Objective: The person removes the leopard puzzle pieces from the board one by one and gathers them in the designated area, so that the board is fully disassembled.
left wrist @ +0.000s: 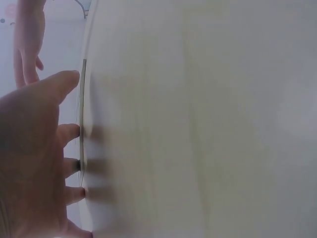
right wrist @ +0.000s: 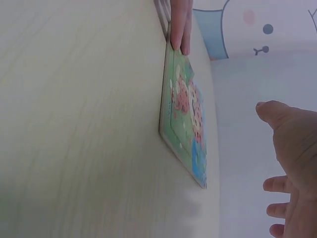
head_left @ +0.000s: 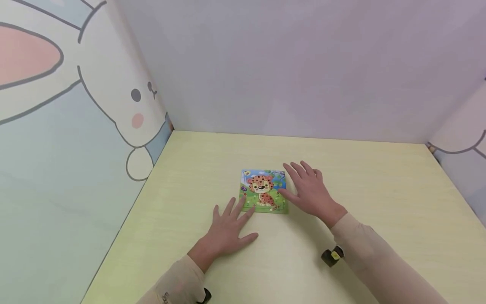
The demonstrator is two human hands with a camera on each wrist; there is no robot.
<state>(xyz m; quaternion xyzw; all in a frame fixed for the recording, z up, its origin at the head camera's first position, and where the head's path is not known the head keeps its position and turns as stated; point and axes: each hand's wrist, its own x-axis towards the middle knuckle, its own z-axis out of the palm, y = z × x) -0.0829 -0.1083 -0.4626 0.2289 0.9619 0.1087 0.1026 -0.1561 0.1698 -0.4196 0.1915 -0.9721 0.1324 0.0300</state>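
A square jigsaw board (head_left: pixel 262 190) with a spotted leopard cub picture lies flat on the table. Its pieces appear to sit together inside the frame. My left hand (head_left: pixel 227 232) is spread at the board's near left corner, some fingertips touching its edge; the left wrist view shows those fingers (left wrist: pixel 72 131) against the thin board edge. Over the board's right side hovers my right hand (head_left: pixel 309 190), fingers extended and holding nothing. In the right wrist view, the right hand (right wrist: pixel 297 158) is apart from the board (right wrist: pixel 185 109).
The pale wooden table (head_left: pixel 379 190) extends around the board. A plain light wall (head_left: pixel 284 71) stands behind it, and a wall with a cartoon rabbit (head_left: pixel 110 80) is on the left. Dark wrist devices (head_left: pixel 332 256) are strapped below both sleeves.
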